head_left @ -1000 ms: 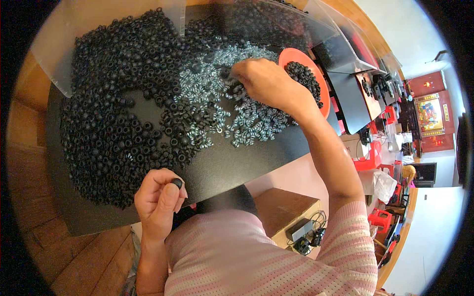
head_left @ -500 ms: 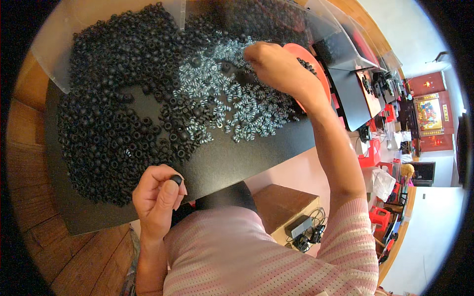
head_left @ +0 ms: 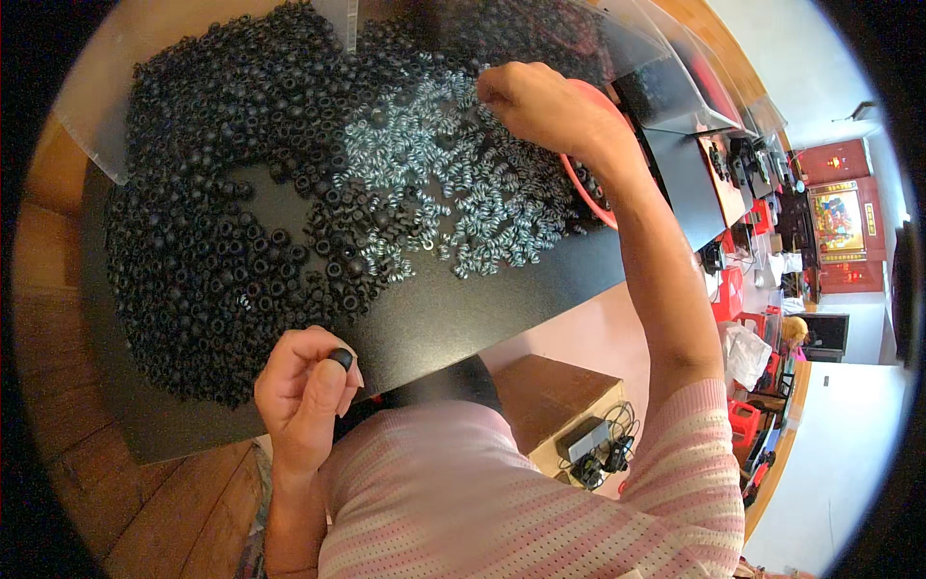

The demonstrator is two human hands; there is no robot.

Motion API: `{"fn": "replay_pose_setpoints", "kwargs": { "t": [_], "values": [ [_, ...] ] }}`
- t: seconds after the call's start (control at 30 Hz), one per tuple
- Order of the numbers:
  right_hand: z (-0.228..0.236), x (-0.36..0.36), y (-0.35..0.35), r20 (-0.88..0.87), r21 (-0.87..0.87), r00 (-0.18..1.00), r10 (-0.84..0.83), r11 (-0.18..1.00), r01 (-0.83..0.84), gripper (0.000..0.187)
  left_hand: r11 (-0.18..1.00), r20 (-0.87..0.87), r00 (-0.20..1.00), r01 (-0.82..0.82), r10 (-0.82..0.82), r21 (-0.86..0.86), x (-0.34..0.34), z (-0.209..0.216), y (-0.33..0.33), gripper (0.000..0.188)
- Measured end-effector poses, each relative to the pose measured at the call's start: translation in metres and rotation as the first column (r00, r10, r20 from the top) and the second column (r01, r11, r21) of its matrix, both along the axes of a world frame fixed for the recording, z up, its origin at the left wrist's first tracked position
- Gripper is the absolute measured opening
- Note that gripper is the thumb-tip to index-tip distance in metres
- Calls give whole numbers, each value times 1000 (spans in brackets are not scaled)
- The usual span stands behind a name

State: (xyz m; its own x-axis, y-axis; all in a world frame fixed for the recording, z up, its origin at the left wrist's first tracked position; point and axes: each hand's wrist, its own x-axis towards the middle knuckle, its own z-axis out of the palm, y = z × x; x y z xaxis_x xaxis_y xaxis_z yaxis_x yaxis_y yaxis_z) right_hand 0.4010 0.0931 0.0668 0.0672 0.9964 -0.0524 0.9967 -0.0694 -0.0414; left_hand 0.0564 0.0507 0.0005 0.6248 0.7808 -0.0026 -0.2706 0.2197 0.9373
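Note:
My left hand (head_left: pixel 304 391) is closed near the front edge of the dark table, pinching a small round black cap (head_left: pixel 340 358) between thumb and fingers. At the far side my right hand (head_left: pixel 540 106) reaches over the pile of small metal springs (head_left: pixel 395 145), its fingers curled downward. Those fingertips are hidden, so whatever they may hold does not show. Beneath and beside that hand lie springs and dark pieces. A red tray (head_left: pixel 582 193) is partly covered by my right wrist and forearm. Many loose black ring-like parts (head_left: pixel 207 251) spread over the table's left side.
Clear plastic panels (head_left: pixel 351 27) stand along the far side. A bare strip of the dark table (head_left: pixel 434 314) runs along its near edge. Below it are a brown box (head_left: pixel 555 391) and a black adapter with cables (head_left: pixel 584 439). Red stools (head_left: pixel 743 422) stand farther right.
My right hand has shifted slightly away from me, and its forearm now covers more of the red tray. My left hand keeps the black cap in nearly the same place.

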Motion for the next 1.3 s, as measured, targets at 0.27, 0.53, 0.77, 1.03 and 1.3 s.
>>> {"fn": "replay_pose_setpoints", "kwargs": {
  "t": [0.27, 0.53, 0.77, 1.03, 1.3],
  "values": [
    [-16, 4, 3, 54, 0, 999, -5, 1000, 5, 22, 1000, 20, 1000, 5, -5, 18, 2, 0, 1, 26],
    [-11, -11, -3, 72, -38, 996, 56, 998, -53, 22, 999, 9, 1000, -5, 5, 35, 0, -2, 0, 26],
    [-20, -9, -1, 77, -17, 995, 59, 998, -58, 15, 1000, 31, 999, 10, -11, 28, 1, -1, 0, 26],
    [-20, -12, 2, 49, 89, 996, 70, 993, -74, 11, 1000, 31, 999, -14, 14, 4, 0, 0, 2, 27],
    [-11, -54, -19, -456, 280, 852, 257, 950, -137, 15, 992, 48, 999, -14, 20, -129, -3, -1, 5, 26]
  ]
}}
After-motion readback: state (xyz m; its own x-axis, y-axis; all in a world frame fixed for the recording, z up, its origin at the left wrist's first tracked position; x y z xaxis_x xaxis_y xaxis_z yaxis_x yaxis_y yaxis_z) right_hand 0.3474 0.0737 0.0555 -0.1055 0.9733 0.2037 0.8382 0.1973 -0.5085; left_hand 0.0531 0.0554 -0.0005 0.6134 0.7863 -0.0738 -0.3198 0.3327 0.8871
